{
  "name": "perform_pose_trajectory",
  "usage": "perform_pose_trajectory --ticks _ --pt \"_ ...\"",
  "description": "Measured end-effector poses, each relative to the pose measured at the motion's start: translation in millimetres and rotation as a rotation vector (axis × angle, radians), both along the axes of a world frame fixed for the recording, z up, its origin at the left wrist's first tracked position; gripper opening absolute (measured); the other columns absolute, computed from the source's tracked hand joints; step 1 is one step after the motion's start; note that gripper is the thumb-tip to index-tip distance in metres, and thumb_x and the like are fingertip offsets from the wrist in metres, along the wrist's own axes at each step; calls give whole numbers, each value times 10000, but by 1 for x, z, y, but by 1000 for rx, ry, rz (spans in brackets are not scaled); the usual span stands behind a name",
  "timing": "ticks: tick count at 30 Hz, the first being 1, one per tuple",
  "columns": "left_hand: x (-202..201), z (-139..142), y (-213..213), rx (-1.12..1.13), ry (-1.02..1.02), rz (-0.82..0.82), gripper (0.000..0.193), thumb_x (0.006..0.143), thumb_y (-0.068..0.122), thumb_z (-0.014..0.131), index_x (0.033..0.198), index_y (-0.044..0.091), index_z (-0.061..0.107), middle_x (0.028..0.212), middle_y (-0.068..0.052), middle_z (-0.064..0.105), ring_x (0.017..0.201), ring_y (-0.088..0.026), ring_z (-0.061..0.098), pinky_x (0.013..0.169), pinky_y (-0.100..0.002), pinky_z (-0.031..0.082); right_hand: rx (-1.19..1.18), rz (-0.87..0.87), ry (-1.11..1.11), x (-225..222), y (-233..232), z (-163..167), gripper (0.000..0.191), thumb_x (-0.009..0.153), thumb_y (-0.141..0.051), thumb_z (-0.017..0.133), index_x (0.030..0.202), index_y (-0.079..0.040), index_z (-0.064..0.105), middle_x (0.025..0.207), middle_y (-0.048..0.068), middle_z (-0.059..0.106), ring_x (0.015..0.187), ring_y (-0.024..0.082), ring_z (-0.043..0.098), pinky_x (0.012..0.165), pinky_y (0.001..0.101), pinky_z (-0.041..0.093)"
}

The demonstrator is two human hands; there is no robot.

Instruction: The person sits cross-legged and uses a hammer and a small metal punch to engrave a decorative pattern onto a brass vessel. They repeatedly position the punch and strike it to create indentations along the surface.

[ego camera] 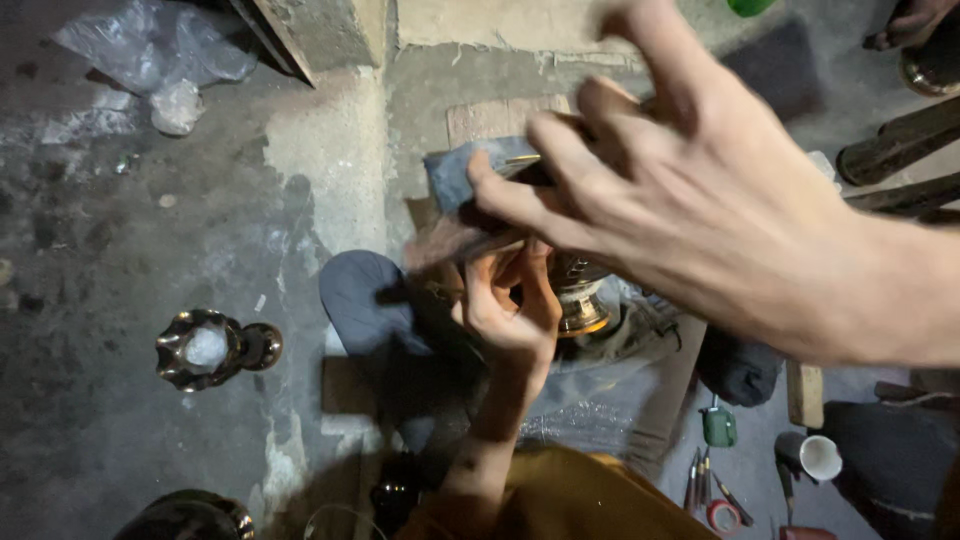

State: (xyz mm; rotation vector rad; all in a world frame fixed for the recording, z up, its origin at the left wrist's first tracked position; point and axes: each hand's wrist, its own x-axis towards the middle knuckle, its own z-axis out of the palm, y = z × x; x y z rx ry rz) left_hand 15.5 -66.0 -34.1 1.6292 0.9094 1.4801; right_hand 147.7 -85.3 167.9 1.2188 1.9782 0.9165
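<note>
step: I'm working the brass vessel [583,300] | left hand [505,300] cupped against it | right hand [690,190] spread, raised, motion-blurred | next: probably needs firmer left grip

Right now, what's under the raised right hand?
Under the right hand: a dark flat tool, the left hand, and a brass vessel on grey cloth. The vessel's top is hidden.
</note>
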Motion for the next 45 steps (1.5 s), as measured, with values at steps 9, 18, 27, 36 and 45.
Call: perform_pose_trajectory --ticks 9,18,27,36,45 --pt "6 -32 1 115 -47 80 185 955 55 732 1019 -97 647 929 -134 747 768 -140 704 669 -279 594 160 230 341 -1 -8 -10 1193 731 -192 848 1688 -431 178 1223 84 687 1014 239 710 967 490 470" --pt "4 -33 1 123 -27 91 176 954 58 713 1040 -79 644 953 -136 746 805 -157 708 714 -290 591 231 335 525 -2 -10 -16 864 931 -246 807 1604 -413 293 1030 9 636 875 212 682 873 411 476" --pt "2 -35 2 139 -21 86 171 954 61 695 1061 -61 642 976 -138 746 843 -173 711 758 -301 589 314 296 215 -2 -25 -12 861 827 -303 756 1575 -400 341 1105 -17 640 870 163 680 970 415 485" --pt "2 -37 1 138 -22 93 172 953 64 677 1081 -44 640 1000 -140 745 880 -189 715 802 -312 587 197 336 465 -2 -36 -15 860 980 -278 689 1685 -412 216 1157 -19 657 911 199 663 967 460 422" --pt "5 -39 -1 144 -21 86 178 952 68 659 1102 -26 637 1023 -142 745 918 -205 719 846 -324 584 240 310 149 -5 -41 -13 725 877 -429 608 1557 -412 356 1118 9 605 954 195 670 1029 418 488"
